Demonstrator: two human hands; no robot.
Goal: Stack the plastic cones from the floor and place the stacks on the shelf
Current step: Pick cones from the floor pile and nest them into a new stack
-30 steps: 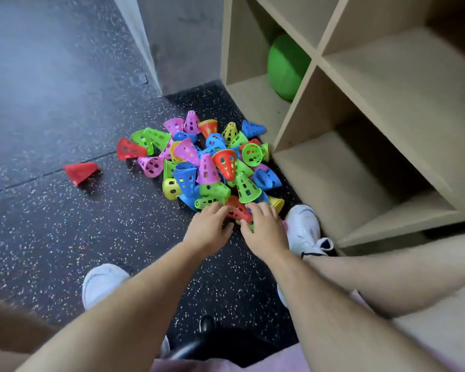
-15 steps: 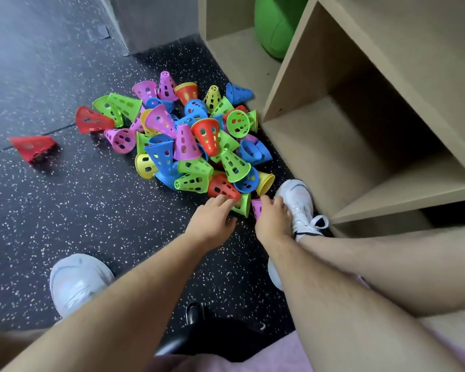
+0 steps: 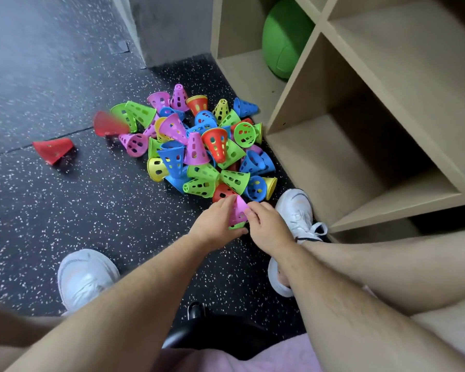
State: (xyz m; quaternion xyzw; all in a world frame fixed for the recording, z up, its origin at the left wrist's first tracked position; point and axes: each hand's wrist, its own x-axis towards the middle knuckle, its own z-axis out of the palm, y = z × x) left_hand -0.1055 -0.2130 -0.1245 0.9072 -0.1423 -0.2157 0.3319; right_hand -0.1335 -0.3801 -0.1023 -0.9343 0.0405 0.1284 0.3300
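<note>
A heap of several perforated plastic cones (image 3: 199, 146) in pink, green, blue, red and yellow lies on the dark speckled floor beside the wooden shelf (image 3: 403, 205). At the heap's near edge a pink cone (image 3: 238, 210) sits over a green cone (image 3: 236, 225), whose rim shows beneath it. My left hand (image 3: 216, 224) grips this pair from the left. My right hand (image 3: 269, 226) pinches the pink cone from the right. One red cone (image 3: 53, 150) lies apart at the left.
The shelf's lower compartment (image 3: 333, 167) stands open just right of the heap. A green ball (image 3: 285, 38) fills the compartment behind it. My white shoes (image 3: 297, 210) (image 3: 85, 275) flank my hands, and a black chair base (image 3: 199, 331) sits below my arms. A grey wall corner (image 3: 156, 30) rises behind.
My hands have drawn back from the heap's edge and come together. A pink cone now sits on a green one between them. The camera view has shifted slightly.
</note>
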